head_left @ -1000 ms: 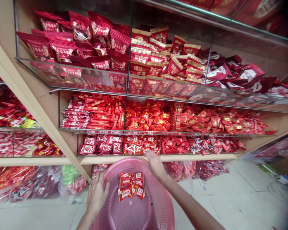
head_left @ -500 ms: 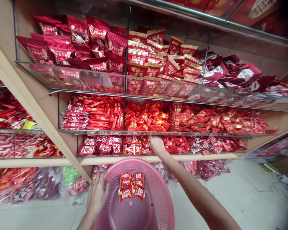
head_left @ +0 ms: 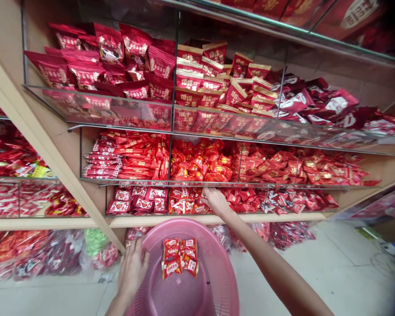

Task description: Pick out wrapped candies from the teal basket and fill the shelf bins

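Observation:
A pink plastic basket stands below the shelves, with several red candy packets lying inside toward its far side. My left hand rests on the basket's left rim, its fingers apart. My right hand reaches into the lowest shelf bin, over small red-and-white packets. Its fingertips are partly hidden among the packets under the shelf edge, so what they touch or hold cannot be made out.
Glass-fronted shelves above hold dark red packets, gold-edged packets and bright red packets. A wooden post slants at the left. Bagged goods lie on the floor under the shelves.
My right hand has shifted very slightly within the lowest bin. My left hand and the basket have barely moved.

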Demonstrator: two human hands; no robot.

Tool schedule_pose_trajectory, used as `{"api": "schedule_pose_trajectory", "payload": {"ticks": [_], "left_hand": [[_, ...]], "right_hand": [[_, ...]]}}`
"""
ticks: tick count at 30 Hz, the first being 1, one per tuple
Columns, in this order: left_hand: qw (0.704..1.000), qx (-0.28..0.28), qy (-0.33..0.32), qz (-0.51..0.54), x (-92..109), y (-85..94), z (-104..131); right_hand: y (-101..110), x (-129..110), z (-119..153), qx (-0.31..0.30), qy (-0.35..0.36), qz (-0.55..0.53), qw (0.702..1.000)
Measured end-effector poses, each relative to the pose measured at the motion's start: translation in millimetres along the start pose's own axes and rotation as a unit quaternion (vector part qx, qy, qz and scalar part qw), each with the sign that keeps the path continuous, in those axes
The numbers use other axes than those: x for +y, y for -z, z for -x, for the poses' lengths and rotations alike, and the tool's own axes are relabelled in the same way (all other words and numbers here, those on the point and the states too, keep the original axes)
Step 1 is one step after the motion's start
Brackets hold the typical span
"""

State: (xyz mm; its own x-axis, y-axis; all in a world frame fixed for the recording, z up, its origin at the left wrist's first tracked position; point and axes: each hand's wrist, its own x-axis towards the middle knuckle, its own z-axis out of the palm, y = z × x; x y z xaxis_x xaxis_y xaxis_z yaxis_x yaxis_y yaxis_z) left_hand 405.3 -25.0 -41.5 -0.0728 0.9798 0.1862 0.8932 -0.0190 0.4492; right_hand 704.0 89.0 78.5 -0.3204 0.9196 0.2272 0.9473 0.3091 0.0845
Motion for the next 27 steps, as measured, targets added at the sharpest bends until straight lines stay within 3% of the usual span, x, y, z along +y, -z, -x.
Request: {"api": "schedule_pose_trajectory", "payload": {"ticks": [6, 11, 19, 23, 27], "left_hand": [[1.000, 0.003, -0.003, 0.000, 1, 0.9, 0], [1.000, 0.004, -0.001, -0.002, 2, 0.7, 0], [1.000, 0.002, 0.001, 0.002, 1, 0.5, 1], [1.000, -0.001, 0.002, 0.005, 1, 0.6, 1], [1.000, -0.005, 0.003, 0.007, 0, -0.6, 1]], "right_hand": [[7, -10, 11, 0.030, 0.036, -0.040, 0.998], [3, -42, 37, 0.028, 0.090, -0.149, 0.984], [-56, -91, 84, -0.089, 0.130, -0.189, 0.969], [-76, -88, 91, -0.116, 0.122, -0.168, 0.971], [-81, -77, 89, -0.134, 0.088, -0.136, 0.978]]}}
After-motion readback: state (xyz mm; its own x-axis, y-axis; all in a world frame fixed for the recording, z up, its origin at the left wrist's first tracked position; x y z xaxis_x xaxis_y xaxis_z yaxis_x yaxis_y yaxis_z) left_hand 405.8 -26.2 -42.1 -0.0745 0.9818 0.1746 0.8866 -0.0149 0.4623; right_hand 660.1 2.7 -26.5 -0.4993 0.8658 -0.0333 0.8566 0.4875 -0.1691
